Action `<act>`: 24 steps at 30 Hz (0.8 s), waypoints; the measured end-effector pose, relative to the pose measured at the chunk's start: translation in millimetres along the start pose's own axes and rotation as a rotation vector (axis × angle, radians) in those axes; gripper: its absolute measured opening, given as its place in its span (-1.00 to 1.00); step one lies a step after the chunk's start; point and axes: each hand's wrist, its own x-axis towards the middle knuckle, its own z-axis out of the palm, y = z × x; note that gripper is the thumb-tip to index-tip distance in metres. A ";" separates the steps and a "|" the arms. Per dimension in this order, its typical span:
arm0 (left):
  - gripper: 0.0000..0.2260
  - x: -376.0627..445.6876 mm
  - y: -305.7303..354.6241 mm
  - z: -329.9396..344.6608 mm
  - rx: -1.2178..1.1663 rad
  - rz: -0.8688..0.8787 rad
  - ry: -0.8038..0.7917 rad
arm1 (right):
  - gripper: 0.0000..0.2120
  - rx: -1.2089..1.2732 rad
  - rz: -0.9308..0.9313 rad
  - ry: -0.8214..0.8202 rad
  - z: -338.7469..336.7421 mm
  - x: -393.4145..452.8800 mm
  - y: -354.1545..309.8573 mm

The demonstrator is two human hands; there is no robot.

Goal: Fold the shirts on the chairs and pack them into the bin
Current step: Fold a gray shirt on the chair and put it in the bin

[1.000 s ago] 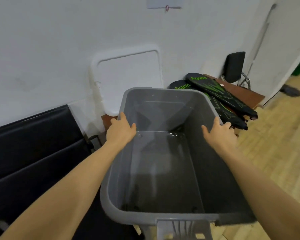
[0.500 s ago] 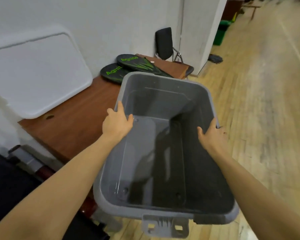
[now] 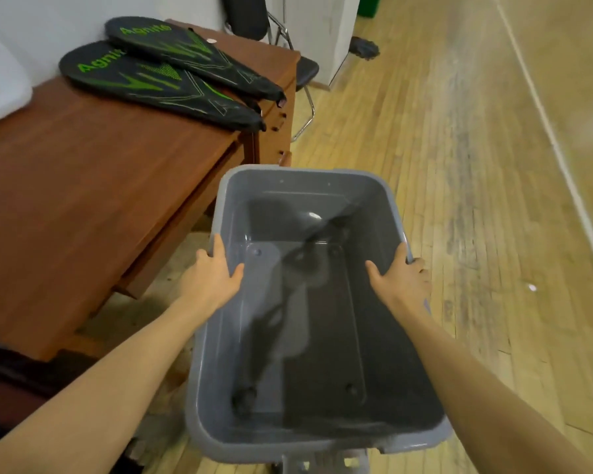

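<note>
Empty grey bin held over the wooden floor

Left hand and right hand clamp its side rims, thumbs inside, fingers curled over; nothing lies inside.

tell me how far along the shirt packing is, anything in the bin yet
Nothing looks done: the grey bin is empty, its bare floor showing. In hand: the left hand and right hand grip its two long rims, holding it over the wooden floor beside the desk. No shirts are in view, so all the folding and packing is left.
</note>
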 end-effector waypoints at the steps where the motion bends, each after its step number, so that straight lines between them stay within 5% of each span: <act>1: -0.33 4.1 -7.6 20.4 0.007 0.002 -0.010 | -0.23 -0.002 -0.001 -0.010 20.2 2.3 4.3; 15: -0.33 88.8 -107.0 354.1 -0.186 -0.064 -0.061 | -0.27 -0.003 0.015 -0.016 363.8 52.7 65.4; 24: -0.36 131.5 -141.6 468.7 -0.190 -0.064 0.031 | -0.39 0.018 -0.098 0.107 466.1 105.6 65.6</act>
